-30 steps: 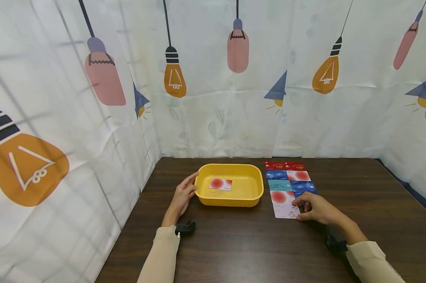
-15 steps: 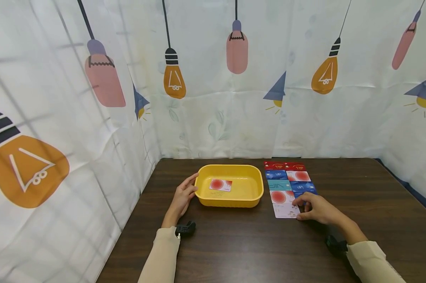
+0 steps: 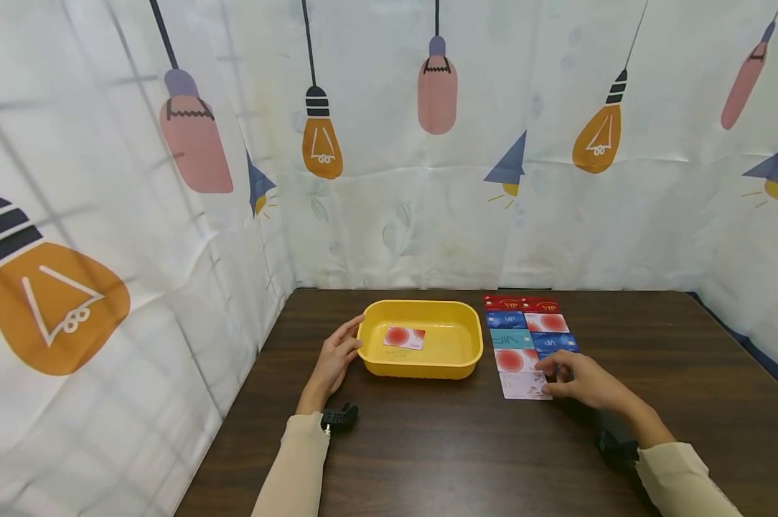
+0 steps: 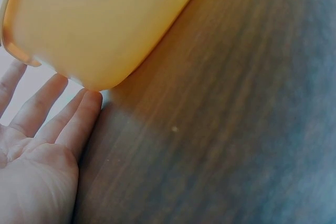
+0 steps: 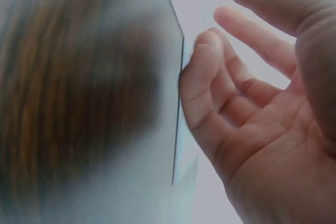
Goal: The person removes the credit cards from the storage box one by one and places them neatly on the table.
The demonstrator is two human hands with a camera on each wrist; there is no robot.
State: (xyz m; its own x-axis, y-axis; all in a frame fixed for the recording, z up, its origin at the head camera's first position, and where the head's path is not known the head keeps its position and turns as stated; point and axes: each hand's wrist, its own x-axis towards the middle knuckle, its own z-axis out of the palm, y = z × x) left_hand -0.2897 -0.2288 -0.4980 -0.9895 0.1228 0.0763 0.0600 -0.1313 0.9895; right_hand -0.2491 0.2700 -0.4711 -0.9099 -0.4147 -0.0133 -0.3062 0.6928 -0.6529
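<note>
A yellow plastic bin (image 3: 456, 370) stands on the dark wooden table, with one white card bearing a red circle (image 3: 404, 337) lying inside. My left hand (image 3: 329, 362) rests at the bin's left end; in the left wrist view its straight fingertips touch the bin wall (image 4: 89, 30). Cards lie in two columns to the right of the bin. At the near end is a pale pink card (image 3: 520, 385). My right hand (image 3: 581, 380) is at that card's right edge, thumb and index finger apart. In the right wrist view its other fingers bend loosely near the surface.
Red VIP cards (image 3: 521, 302) top the columns, with blue cards (image 3: 550, 342), a teal card (image 3: 510, 338) and red-circle cards (image 3: 517, 360) below. A curtain printed with lamps (image 3: 395, 230) hangs behind and left of the table (image 3: 441, 445).
My right thumb has lifted slightly off the pale pink card's edge. The left hand, bin and cards keep their places; the head view has shifted a little.
</note>
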